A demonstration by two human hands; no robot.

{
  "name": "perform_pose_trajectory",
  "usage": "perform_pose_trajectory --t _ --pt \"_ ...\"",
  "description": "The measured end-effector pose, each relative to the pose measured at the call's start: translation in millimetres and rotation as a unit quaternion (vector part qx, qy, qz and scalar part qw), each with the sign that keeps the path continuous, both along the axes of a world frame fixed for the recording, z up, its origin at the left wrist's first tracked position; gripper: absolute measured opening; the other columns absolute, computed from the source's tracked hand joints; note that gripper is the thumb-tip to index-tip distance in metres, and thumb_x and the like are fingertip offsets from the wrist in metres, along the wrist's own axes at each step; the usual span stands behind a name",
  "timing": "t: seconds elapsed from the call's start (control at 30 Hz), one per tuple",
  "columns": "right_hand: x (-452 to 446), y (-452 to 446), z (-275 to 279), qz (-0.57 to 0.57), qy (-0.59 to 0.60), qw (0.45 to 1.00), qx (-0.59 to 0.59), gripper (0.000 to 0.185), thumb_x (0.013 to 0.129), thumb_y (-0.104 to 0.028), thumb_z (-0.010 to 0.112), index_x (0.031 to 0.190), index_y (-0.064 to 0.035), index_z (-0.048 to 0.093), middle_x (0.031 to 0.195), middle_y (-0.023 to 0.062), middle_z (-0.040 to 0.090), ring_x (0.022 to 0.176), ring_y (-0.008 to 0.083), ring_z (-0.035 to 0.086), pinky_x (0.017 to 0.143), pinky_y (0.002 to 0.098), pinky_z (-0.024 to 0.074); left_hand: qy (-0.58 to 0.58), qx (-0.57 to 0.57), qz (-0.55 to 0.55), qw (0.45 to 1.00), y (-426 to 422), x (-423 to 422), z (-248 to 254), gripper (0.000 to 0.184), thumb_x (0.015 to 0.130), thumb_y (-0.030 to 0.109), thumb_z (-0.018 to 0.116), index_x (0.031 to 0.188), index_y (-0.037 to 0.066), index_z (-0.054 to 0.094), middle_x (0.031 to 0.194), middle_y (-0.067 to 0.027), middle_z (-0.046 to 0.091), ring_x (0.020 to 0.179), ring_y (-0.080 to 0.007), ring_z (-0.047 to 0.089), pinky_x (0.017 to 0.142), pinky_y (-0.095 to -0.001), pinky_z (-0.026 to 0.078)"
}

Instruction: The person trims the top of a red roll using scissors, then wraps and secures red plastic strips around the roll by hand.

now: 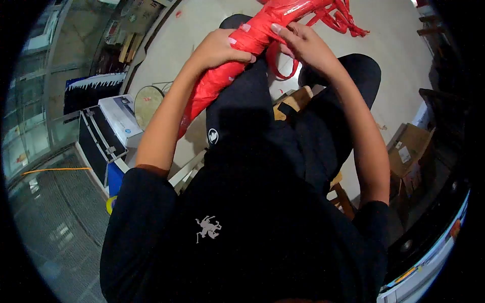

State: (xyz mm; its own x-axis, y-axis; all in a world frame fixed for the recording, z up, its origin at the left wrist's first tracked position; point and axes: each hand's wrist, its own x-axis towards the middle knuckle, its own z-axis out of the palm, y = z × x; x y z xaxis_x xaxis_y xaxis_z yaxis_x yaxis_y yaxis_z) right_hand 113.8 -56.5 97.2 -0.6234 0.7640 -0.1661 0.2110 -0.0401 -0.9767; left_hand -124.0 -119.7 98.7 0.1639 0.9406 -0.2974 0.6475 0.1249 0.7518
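Observation:
A long bundle wrapped in shiny red plastic (212, 82) lies slantwise across my lap, over one thigh. My left hand (221, 49) grips it from above near its middle, fingers curled round it. Further up, my right hand (307, 46) is closed on the red plastic, with the thumb pressed against the wrapping. Below the right hand hangs a loop of red plastic strip (274, 64). Loose, ragged red strips (341, 20) trail from the far end. What is inside the wrapping is hidden.
A black case with metal edges (96, 146) and a white printed box (120, 118) stand at the left, beside a round-topped item (149, 105). Glass panels (55, 237) line the left side. At the right is an open cardboard box (409, 149). Red scraps lie on the pale floor (399, 76).

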Motion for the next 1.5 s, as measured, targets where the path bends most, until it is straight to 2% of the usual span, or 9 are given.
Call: perform_pose_trajectory --t 0.57,0.67,0.8,0.87,0.93,1.0,1.1,1.2,1.5 --pt "-2 39 -79 -0.074 0.087 0.985 0.132 0.027 0.094 -0.029 0.066 0.105 -0.0045 0.062 0.074 -0.0007 0.063 0.061 0.0049 0.054 0.053 0.0227 0.0428 -0.41 -0.256 0.069 0.873 5 -35 -16 0.065 0.065 0.027 0.075 0.12 -0.004 0.056 0.099 -0.0154 0.066 0.084 -0.0247 0.066 0.079 -0.0351 0.054" --pt "-23 10 -63 -0.102 0.16 0.981 0.04 0.044 0.096 -0.034 0.062 0.125 -0.0005 0.057 0.099 0.004 0.067 0.088 0.0086 0.058 0.084 0.0256 0.0464 -0.565 -0.402 -0.04 0.72 6 -31 -27 0.074 0.064 0.028 0.075 0.124 -0.007 0.05 0.102 -0.0191 0.064 0.086 -0.0275 0.066 0.079 -0.0373 0.056" --pt "-29 -6 -22 -0.079 0.218 0.967 -0.106 0.045 0.099 -0.036 0.057 0.122 0.0026 0.061 0.111 0.0058 0.067 0.101 0.0091 0.059 0.092 0.0261 0.0448 -0.8 -0.452 -0.214 0.33 -16 13 -60 0.084 0.065 0.03 0.071 0.133 -0.009 0.041 0.12 -0.0236 0.059 0.101 -0.0352 0.064 0.088 -0.0442 0.054" --pt "-30 -7 -24 -0.095 0.234 0.963 -0.093 0.045 0.099 -0.037 0.057 0.117 0.0033 0.063 0.109 0.0054 0.068 0.099 0.0098 0.06 0.092 0.0253 0.0447 -0.777 -0.254 0.005 0.576 -22 -3 -77 0.09 0.067 0.034 0.069 0.14 -0.007 0.035 0.13 -0.0243 0.055 0.11 -0.0387 0.061 0.095 -0.0464 0.05" --pt "-23 -9 -15 -0.117 0.208 0.97 -0.045 0.045 0.099 -0.038 0.057 0.114 0.0035 0.065 0.103 0.0048 0.069 0.095 0.0089 0.06 0.088 0.0253 0.0453 -0.732 -0.281 0.012 0.62 -17 13 -24 0.093 0.07 0.035 0.068 0.145 -0.004 0.031 0.135 -0.0239 0.052 0.114 -0.0366 0.06 0.1 -0.0443 0.047" --pt "-15 -8 -2 -0.128 0.13 0.983 -0.003 0.043 0.098 -0.039 0.058 0.108 0.0016 0.069 0.09 0.0075 0.071 0.082 0.0099 0.062 0.077 0.0276 0.0475 -0.451 -0.033 0.161 0.877 -19 0 2 0.095 0.069 0.034 0.074 0.147 -0.001 0.031 0.136 -0.0235 0.052 0.115 -0.0337 0.06 0.1 -0.0433 0.047" --pt "-20 -12 8 -0.146 0.034 0.977 0.149 0.039 0.094 -0.039 0.063 0.102 -0.0018 0.072 0.073 0.0144 0.068 0.063 0.0173 0.062 0.063 0.0316 0.0487 -0.082 0.127 0.115 0.982 -25 27 42 0.097 0.066 0.034 0.081 0.144 0.0 0.034 0.134 -0.0245 0.053 0.115 -0.0364 0.059 0.097 -0.0438 0.048" --pt "-17 -10 24 -0.046 0.014 0.985 0.165 0.044 0.096 -0.043 0.06 0.103 -0.0006 0.071 0.072 0.0035 0.063 0.065 0.0081 0.055 0.059 0.0236 0.0415 0.194 0.176 0.172 0.949 -24 66 51 0.099 0.061 0.034 0.088 0.139 0.001 0.038 0.129 -0.0255 0.056 0.114 -0.0388 0.06 0.093 -0.0424 0.05" --pt "14 7 -2 0.142 -0.004 0.99 0.022 0.042 0.099 -0.04 0.056 0.123 -0.0051 0.058 0.091 0.0018 0.056 0.088 0.0093 0.052 0.079 0.0254 0.0443 0.168 0.182 0.074 0.966 4 22 7 0.078 0.056 0.05 0.081 0.112 0.0 0.063 0.096 -0.0236 0.07 0.089 -0.0395 0.068 0.08 -0.0438 0.054"
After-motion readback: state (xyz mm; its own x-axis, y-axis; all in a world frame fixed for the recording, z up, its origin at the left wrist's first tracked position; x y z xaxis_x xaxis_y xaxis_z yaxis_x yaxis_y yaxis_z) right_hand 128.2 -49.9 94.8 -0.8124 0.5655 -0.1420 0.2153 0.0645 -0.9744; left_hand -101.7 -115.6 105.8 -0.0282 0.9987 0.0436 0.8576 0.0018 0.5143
